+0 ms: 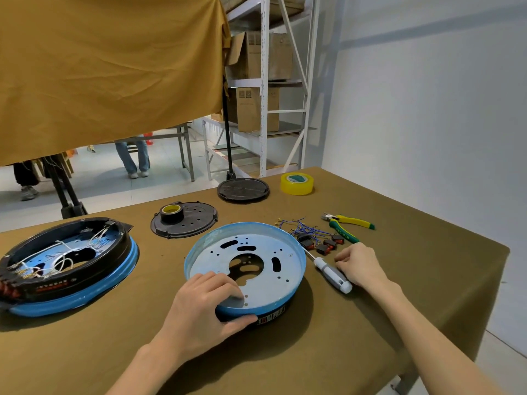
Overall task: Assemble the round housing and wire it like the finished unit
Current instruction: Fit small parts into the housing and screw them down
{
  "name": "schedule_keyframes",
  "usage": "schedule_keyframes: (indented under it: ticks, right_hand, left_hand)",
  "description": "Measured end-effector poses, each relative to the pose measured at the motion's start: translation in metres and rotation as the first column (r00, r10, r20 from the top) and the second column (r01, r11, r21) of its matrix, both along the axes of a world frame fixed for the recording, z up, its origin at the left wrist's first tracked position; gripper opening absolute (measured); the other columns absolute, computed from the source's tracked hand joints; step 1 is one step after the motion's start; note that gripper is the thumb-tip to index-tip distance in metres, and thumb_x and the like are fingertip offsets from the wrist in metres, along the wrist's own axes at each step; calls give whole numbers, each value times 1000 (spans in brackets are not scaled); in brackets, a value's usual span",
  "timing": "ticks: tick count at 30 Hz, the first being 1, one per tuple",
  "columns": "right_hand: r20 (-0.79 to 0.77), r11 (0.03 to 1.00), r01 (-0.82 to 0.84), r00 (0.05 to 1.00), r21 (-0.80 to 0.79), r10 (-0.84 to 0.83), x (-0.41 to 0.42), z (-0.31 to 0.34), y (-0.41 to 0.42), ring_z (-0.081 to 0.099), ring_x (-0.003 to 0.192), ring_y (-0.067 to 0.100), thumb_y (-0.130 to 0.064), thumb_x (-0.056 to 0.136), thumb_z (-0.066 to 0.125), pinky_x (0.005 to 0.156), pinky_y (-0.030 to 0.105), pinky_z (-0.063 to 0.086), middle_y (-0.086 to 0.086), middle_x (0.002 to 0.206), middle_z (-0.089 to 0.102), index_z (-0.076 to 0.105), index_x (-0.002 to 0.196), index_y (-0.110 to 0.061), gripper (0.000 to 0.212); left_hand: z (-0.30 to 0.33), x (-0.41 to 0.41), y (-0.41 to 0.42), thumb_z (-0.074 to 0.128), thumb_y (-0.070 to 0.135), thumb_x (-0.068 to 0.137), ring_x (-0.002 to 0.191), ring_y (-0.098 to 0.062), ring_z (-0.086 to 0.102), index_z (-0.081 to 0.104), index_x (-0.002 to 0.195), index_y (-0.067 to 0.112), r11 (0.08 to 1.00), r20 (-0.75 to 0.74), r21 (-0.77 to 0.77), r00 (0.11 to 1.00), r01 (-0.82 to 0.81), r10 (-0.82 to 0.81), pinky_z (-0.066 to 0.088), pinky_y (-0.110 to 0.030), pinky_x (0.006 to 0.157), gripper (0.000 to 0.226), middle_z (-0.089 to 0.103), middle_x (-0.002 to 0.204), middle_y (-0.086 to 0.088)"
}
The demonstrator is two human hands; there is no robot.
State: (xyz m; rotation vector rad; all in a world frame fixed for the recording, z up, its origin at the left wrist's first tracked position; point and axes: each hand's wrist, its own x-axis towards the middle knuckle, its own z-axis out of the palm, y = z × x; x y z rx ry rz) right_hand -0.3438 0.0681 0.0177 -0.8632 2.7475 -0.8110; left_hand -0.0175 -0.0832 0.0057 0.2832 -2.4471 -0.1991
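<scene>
- Blue round housing (288, 252) sits open side up on the olive-cloth surface (399, 280), between both hands; perforated metal floor with slots and a big centre cutout, black ring with a label strip under its near edge.
- Left hand (204, 303) grips the housing's near rim: thumb curled on the outer wall, fingers lying over the rim onto the inner floor.
- Right hand (360, 266) rests on the surface just right of the housing, fingers curled down beside the screwdriver (330, 273); contact with its grey-white handle cannot be told.
- Just beyond right hand: loose blue wires (302, 228) and small black-red switches (325, 246); yellow-green pliers (349, 225) past those.
- Far left of left hand: finished unit (65, 263), blue base, black ring, white wiring inside.
- Beyond left hand: black perforated cover plate (188, 222) with a black tape roll (171, 213) on it.
- Further back: black round lid (243, 190), yellow tape roll (297, 183) beside it.
</scene>
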Motion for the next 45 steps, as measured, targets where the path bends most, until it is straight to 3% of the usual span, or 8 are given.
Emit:
schedule_keyframes:
  ticks: [12,18,23,26,30,34,42,45]
  right_hand:
    - [-115,991,-86,989,104,98,-14,4,10,67,87,24,-15,97,68,83,41,58,10,97,72,73,92,-9,9]
    - [-108,891,-203,979,-406,173,32,22,-1,65,77,16,-27,104,57,66,26,49,-3,83,69,64,89,-21,18]
    - [-94,678,-290,946,-675,312,77,61,-21,67,92,-2,-32,108,44,78,14,53,-7,93,73,52,102,-27,12]
    - [-188,578,-372,917,-727,353,93,77,-31,67,98,-1,-33,109,37,82,9,48,-9,99,72,51,104,-27,17]
    - [-209,532,-395,903,-749,376,102,82,-49,64,94,5,-35,110,38,73,17,51,-7,101,69,52,106,-25,18]
    - [-177,560,-385,904,-733,389,107,78,-65,55,78,11,-35,110,39,71,33,46,0,90,62,50,104,-17,22]
    - [-145,698,-410,902,-587,408,115,49,-75,41,58,7,-33,111,36,53,23,36,-2,72,47,42,94,-23,20]
    - [-95,781,-419,899,-463,427,113,35,-72,42,59,15,-33,111,35,56,35,34,1,72,49,41,95,-21,21]
  left_hand:
    - [-5,-2,6,68,60,84,96,-3,59,71,98,37,985,3,-167,999,34,-34,46,-30,93,27,65,103,19]
    - [8,-8,10,66,53,88,91,0,59,72,89,26,998,-146,-52,989,26,-33,49,-28,84,27,67,95,17]
    - [56,-9,16,73,42,88,83,-13,66,67,91,25,935,-425,351,899,58,104,54,-27,63,18,68,88,13]
    - [84,-5,17,75,44,88,81,-19,72,72,94,29,762,-496,628,836,158,235,59,-26,58,17,74,87,3]
    - [102,2,16,74,40,82,84,-29,75,77,98,14,317,-384,906,857,280,343,60,-33,65,31,77,95,-15]
    - [113,9,13,73,35,88,85,-22,77,83,91,22,94,-291,957,892,276,345,55,-35,71,16,79,101,-7]
    - [85,21,-21,75,35,85,90,-32,70,78,106,6,-342,-64,921,939,186,338,57,-43,86,36,75,103,-12]
    - [55,24,-25,74,28,77,71,-31,69,77,82,3,-399,39,912,951,92,308,59,-40,69,26,72,82,-16]
